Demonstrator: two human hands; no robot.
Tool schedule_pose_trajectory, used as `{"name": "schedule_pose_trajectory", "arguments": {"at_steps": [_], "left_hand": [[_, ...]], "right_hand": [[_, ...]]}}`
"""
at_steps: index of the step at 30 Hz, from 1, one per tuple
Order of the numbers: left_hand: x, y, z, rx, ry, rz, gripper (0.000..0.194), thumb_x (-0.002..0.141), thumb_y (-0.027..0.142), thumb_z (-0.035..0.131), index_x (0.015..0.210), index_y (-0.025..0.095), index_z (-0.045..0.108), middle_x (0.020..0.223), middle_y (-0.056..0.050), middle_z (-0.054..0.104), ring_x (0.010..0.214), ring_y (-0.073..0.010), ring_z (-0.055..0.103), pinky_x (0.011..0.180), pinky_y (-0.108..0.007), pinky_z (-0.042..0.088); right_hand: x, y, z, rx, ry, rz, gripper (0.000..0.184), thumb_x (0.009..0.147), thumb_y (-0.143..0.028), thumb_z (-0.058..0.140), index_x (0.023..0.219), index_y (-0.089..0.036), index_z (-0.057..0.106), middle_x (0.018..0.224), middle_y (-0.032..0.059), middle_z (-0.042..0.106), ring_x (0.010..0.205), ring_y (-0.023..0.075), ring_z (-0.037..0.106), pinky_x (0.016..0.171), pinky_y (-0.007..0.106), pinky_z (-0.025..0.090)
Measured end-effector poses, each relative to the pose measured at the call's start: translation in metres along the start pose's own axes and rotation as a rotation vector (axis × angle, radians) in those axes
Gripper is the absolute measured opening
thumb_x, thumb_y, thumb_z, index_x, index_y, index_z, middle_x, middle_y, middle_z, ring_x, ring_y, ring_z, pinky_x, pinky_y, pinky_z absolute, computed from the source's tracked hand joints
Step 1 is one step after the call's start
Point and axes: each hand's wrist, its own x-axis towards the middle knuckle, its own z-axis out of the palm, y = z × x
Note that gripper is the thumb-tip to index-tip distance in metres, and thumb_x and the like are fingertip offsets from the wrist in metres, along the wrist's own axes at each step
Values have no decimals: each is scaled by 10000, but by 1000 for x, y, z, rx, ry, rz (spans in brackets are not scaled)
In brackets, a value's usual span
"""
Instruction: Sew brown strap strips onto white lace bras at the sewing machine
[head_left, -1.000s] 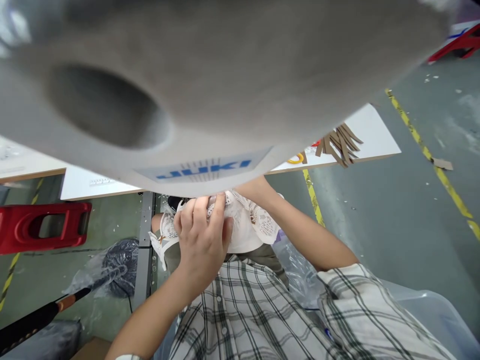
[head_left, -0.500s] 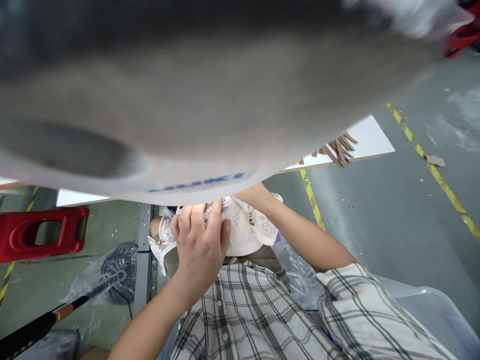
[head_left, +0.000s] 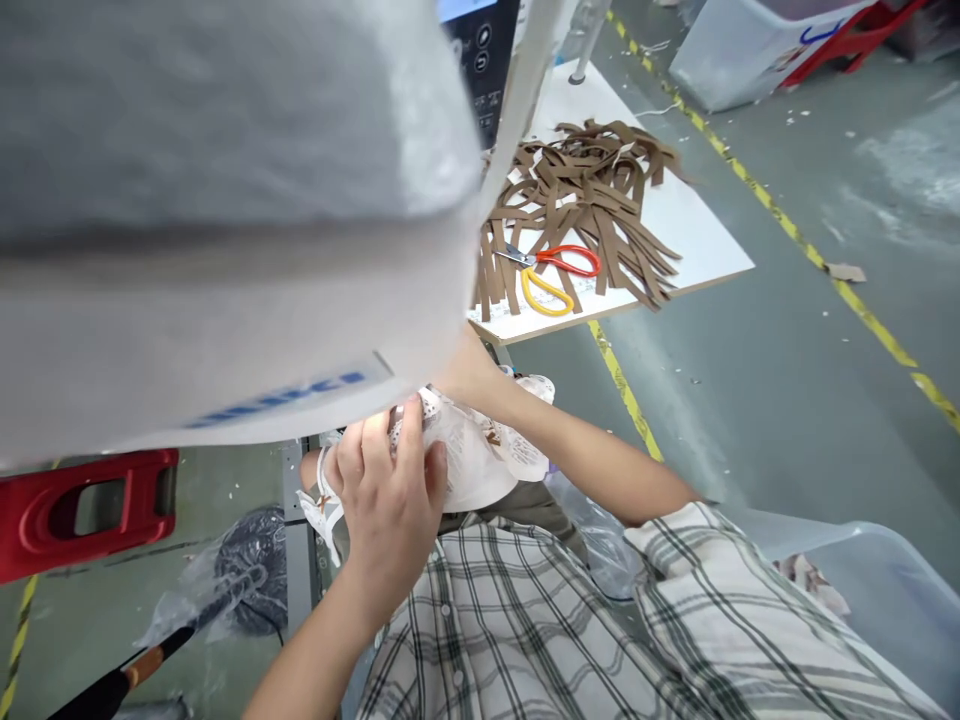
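The white head of a sewing machine (head_left: 262, 330), with blue lettering along its lower edge, fills the upper left close to the camera. Just beneath it, my left hand (head_left: 386, 495) rests with fingers spread on a white lace garment (head_left: 472, 470), fingertips at the machine's lower edge. My right hand (head_left: 465, 365) reaches in from the right over the same garment; its fingers are hidden behind the machine. Lace pieces with small brown bows spread to both sides over my lap. The needle area is out of sight.
On the white tabletop (head_left: 709, 240) lie many brown strips (head_left: 600, 200) and scissors with red and yellow handles (head_left: 574, 262). A red stool (head_left: 45, 505) stands at left. Clear plastic bins (head_left: 892, 590) flank the right side. Yellow-black tape (head_left: 795, 235) marks the floor.
The view has shifted, so the machine head sits further left and the tabletop with strips and scissors shows. Both hands stay at the garment, with the left in nearly the same pose.
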Motion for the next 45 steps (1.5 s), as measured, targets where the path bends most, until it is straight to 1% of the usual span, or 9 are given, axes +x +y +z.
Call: {"name": "schedule_pose_trajectory", "arguments": {"at_steps": [4, 8, 15, 20, 25, 29, 34, 41, 45], "left_hand": [[-1, 2, 0, 9, 12, 6, 556, 894, 355, 659, 1404, 149, 573, 1324, -207, 596, 1235, -364, 498, 1058, -478, 322], [-3, 1, 1, -41, 37, -4, 557, 890, 351, 662, 1412, 183, 561, 1348, -197, 578, 1259, -359, 497, 1084, -492, 320], [-5, -8, 5, -205, 133, -93, 520, 897, 343, 650, 1373, 169, 531, 1356, -209, 530, 1296, -335, 481, 1092, -490, 345], [-7, -19, 20, -669, 120, -438, 467, 974, 411, 530, 1385, 196, 471, 1340, -158, 538, 1250, -254, 534, 1041, -391, 429], [-6, -25, 31, -950, -36, -743, 435, 955, 571, 478, 1141, 198, 602, 1002, -53, 649, 886, -184, 616, 793, -287, 492], [-3, -22, 28, -1009, -40, -767, 385, 935, 567, 501, 862, 196, 567, 758, 21, 511, 682, -130, 475, 644, -238, 424], [-1, -19, 25, -1057, -14, -767, 396, 938, 513, 517, 709, 210, 408, 682, 49, 339, 617, -114, 311, 575, -229, 324], [0, -19, 21, -1077, -4, -776, 373, 938, 492, 534, 714, 208, 445, 674, 47, 362, 613, -119, 321, 567, -233, 324], [1, -19, 19, -1081, 7, -758, 329, 945, 471, 538, 770, 192, 547, 708, 32, 474, 651, -125, 408, 600, -232, 367]], "right_hand": [[-11, -3, -4, 178, 96, 51, 75, 881, -197, 539, 945, -208, 577, 1108, 58, 584, 782, 145, 542, 745, 321, 508], [-41, 1, -8, 355, 188, 146, 178, 937, -364, 578, 1049, -226, 563, 1156, 57, 565, 833, 129, 567, 755, 289, 500], [-88, 5, -8, 417, 58, 248, 249, 904, -451, 645, 980, -239, 541, 951, 16, 587, 866, 159, 581, 755, 297, 477], [-95, -1, -4, 378, 50, 261, 234, 936, -453, 605, 975, -232, 540, 927, 16, 598, 843, 152, 572, 707, 282, 450], [-95, -11, -6, 374, 62, 224, 174, 961, -390, 575, 944, -220, 545, 896, 9, 610, 805, 136, 570, 731, 277, 462], [-95, -14, -6, 392, 69, 205, 140, 955, -353, 585, 950, -218, 552, 909, 12, 619, 817, 135, 581, 748, 276, 476], [-97, -13, -6, 383, 69, 211, 138, 950, -352, 588, 970, -218, 559, 925, 25, 625, 831, 146, 589, 746, 285, 488], [-100, -11, -5, 384, 52, 242, 178, 944, -392, 597, 996, -224, 570, 952, 30, 631, 853, 150, 600, 738, 281, 496], [-100, -11, -6, 374, 55, 228, 180, 941, -383, 596, 1004, -217, 564, 955, 36, 630, 853, 153, 601, 752, 292, 502]]}}
